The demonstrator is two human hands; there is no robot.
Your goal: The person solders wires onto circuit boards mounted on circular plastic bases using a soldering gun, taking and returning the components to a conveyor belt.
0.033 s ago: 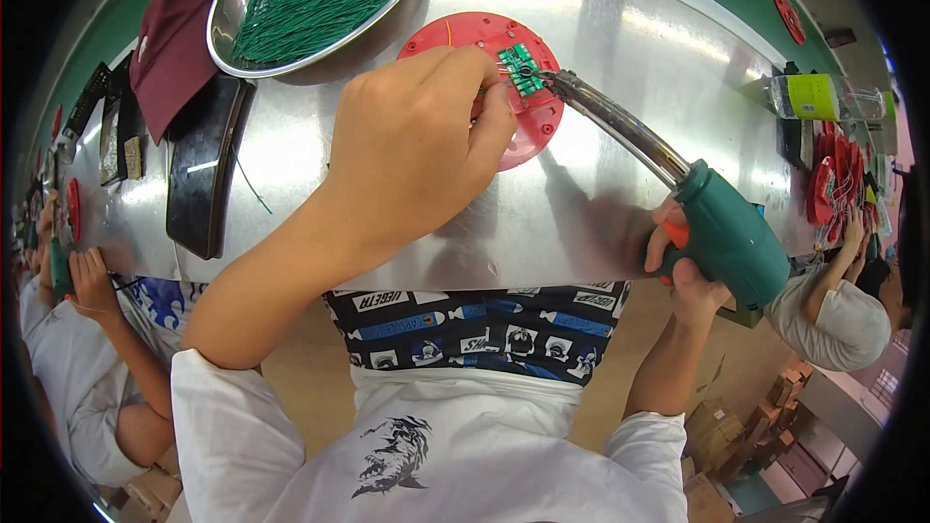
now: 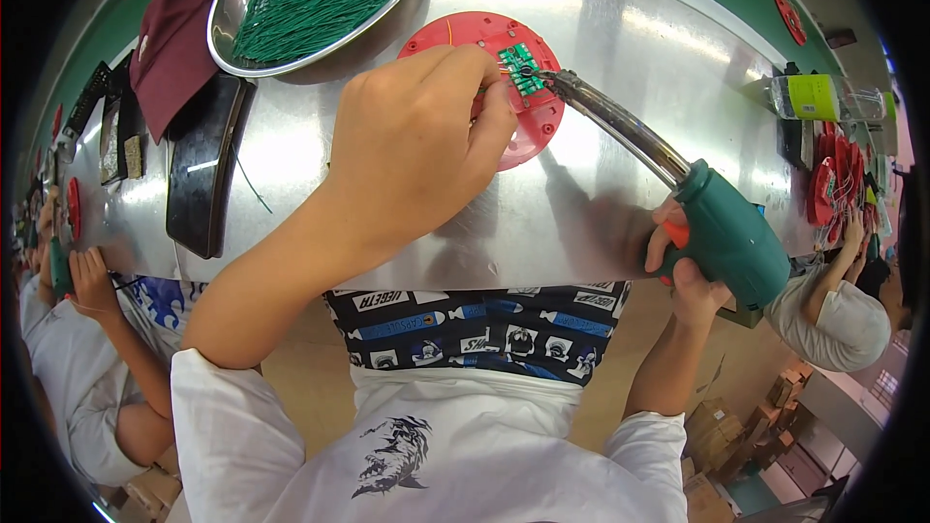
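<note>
My left hand (image 2: 421,136) reaches over a round red plastic plate (image 2: 536,128), thumb and forefinger pinched together beside a small green circuit board (image 2: 533,88). Thin coloured wires show between those fingertips and the board; the fingers mostly hide their other ends. In my right hand (image 2: 690,283) is a green soldering gun (image 2: 738,240) with a red trigger. Its long metal barrel slants up and left, with the dark tip at the board, close to my left fingertips. Whether the tip touches a wire is too small to tell.
A metal bowl (image 2: 221,36) of green wires stands at the far left. Nearby are a maroon cap (image 2: 179,44), a black flat case (image 2: 201,174) and a loose green wire (image 2: 254,192). A bottle (image 2: 809,97) and red parts (image 2: 835,179) lie right. Co-workers sit on both sides.
</note>
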